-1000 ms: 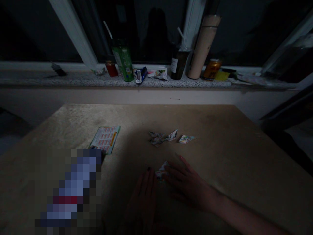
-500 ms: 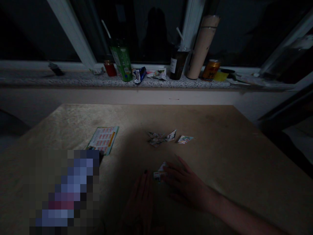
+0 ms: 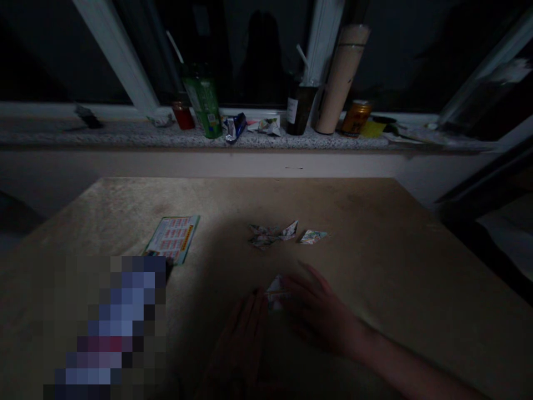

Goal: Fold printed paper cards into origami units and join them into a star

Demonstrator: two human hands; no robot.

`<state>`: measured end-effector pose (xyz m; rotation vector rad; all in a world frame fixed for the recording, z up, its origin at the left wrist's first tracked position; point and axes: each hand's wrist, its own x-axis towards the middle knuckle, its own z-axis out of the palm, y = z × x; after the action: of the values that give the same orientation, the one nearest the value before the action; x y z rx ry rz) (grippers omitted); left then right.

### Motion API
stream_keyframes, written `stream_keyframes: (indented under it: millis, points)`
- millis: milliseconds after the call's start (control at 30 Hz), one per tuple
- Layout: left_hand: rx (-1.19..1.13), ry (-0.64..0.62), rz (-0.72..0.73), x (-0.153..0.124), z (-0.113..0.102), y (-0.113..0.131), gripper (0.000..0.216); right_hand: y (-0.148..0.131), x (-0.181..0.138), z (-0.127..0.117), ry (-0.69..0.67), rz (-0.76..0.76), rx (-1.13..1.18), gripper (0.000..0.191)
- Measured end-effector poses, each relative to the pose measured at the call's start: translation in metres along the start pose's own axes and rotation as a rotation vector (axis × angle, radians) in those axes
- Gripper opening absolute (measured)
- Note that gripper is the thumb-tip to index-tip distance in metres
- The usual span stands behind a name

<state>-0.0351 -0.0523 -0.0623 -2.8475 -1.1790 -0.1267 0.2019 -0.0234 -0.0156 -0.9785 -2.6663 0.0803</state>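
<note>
On the table lies a small piece of folded printed paper (image 3: 276,288), with a pointed top and a band across its middle. My left hand (image 3: 244,333) lies flat at its left side, fingers stretched out and their tips at the paper's edge. From the right, my right hand (image 3: 318,311) reaches over the paper with its fingers spread and covers its right part. Dim light hides whether the fingertips press on it. Farther back is a cluster of folded paper pieces (image 3: 264,236), with one separate folded piece (image 3: 313,237) to the right.
A printed booklet (image 3: 172,236) lies on the table (image 3: 358,211) at left, beside a pixelated area. Along the granite sill (image 3: 250,141) stand a green cup (image 3: 204,105), a red jar (image 3: 183,115), a dark cup (image 3: 298,108), a tall beige flask (image 3: 341,80) and an orange can (image 3: 356,118).
My left hand has moved slightly up and right, to the paper's edge. The paper now shows a pointed upper part and a different fold. My right hand stays almost in place.
</note>
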Motion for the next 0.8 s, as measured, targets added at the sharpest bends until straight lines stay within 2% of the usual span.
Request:
stream_keyframes:
  millis: [133,233,433,600,733,800]
  points:
    - [0.002,0.003,-0.046,0.002,-0.004,0.003,0.106,0.000,-0.003,0.007,0.118,0.073,-0.022,0.024]
    - [0.017,-0.064,-0.060,0.004,-0.005,0.005,0.094,0.000,-0.002,0.007,0.147,0.080,-0.014,0.022]
    - [0.018,0.037,-0.030,0.003,0.005,0.002,0.101,0.002,-0.006,0.014,0.257,0.077,-0.088,0.019]
    - [0.000,0.034,-0.034,0.001,0.001,0.003,0.109,0.001,-0.009,0.020,0.229,0.089,-0.128,0.020]
    - [0.020,0.078,-0.021,0.000,0.006,0.002,0.105,0.005,-0.011,0.012,0.231,0.076,-0.155,0.018]
    - [0.012,0.044,-0.018,-0.001,0.009,0.002,0.101,0.008,-0.012,0.008,0.226,0.063,-0.166,0.018]
